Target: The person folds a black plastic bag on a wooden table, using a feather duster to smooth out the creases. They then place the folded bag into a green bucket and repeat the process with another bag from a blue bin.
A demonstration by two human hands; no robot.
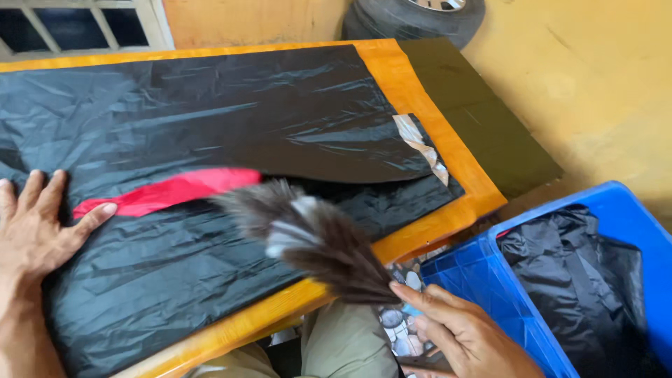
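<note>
Head view: we see the left hand (31,224) released, lying flat with fingers spread on the black plastic sheet (210,140). Just beside its thumb lies a red strip (168,190). The right hand (462,332) grasps the grey-brown feather duster (308,234), whose blurred feathers hover over the sheet between the hands. Right of that hand sits a blue crate (490,280) holding black fabric (574,273).

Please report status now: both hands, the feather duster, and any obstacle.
Left hand flat on black plastic sheet. Right hand grips feather duster, blurred over sheet. Red strip lies beside duster.
</note>
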